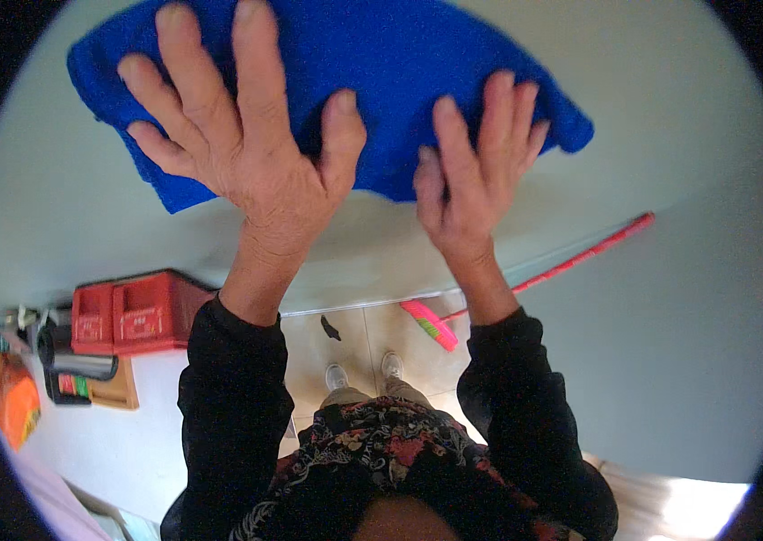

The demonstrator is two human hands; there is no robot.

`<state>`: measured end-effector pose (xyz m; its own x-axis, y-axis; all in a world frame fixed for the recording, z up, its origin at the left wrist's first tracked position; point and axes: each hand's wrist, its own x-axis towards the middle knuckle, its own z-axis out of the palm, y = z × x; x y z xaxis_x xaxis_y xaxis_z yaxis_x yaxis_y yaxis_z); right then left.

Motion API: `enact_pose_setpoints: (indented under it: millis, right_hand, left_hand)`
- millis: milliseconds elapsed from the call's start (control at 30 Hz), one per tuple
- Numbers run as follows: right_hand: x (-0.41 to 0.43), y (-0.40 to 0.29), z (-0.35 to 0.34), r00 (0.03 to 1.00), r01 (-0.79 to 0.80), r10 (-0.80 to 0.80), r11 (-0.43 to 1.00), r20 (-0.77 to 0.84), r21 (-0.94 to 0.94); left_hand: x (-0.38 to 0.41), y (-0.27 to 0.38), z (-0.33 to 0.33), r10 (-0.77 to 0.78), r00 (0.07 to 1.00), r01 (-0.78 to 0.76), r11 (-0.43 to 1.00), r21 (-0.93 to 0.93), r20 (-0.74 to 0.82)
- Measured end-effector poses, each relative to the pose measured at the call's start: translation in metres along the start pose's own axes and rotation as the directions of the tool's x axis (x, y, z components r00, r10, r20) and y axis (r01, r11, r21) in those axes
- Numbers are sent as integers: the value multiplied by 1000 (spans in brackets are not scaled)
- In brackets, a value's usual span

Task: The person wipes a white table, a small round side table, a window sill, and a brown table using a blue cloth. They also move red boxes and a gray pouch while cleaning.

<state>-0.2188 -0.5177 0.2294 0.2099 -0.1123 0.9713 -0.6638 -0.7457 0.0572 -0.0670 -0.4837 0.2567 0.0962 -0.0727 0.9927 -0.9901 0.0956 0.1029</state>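
A blue cloth point(395, 61) lies spread against a pale grey-green wall point(659, 135), its upper edge cut off by the top of the view. My left hand point(266, 149) rests flat on the cloth's left part with the fingers spread. On the right part, my right hand point(476, 162) presses with its palm side to the cloth, its fingers slightly apart and its thumb bent. Neither hand grips the fabric. At the cloth's right end a corner is bunched or folded.
A broom with a pink head point(430, 326) and a red handle point(584, 260) leans against the wall at right. Red bins point(148, 314) stand on a white surface point(124, 439) at left, near orange packages point(13, 399). A small dark object point(331, 328) lies on the tiled floor point(354, 345).
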Motion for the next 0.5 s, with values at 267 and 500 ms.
enact_pose_setpoints:
  millis: [267,500]
  right_hand:
    - [-48,19,-8,993,-8,13,999,-119,44]
    - [-116,14,-42,844,-486,536,772,-8,410]
  left_hand:
    - [-52,36,16,128,990,-116,979,-167,64]
    - [-114,98,20,270,932,-141,884,-445,240]
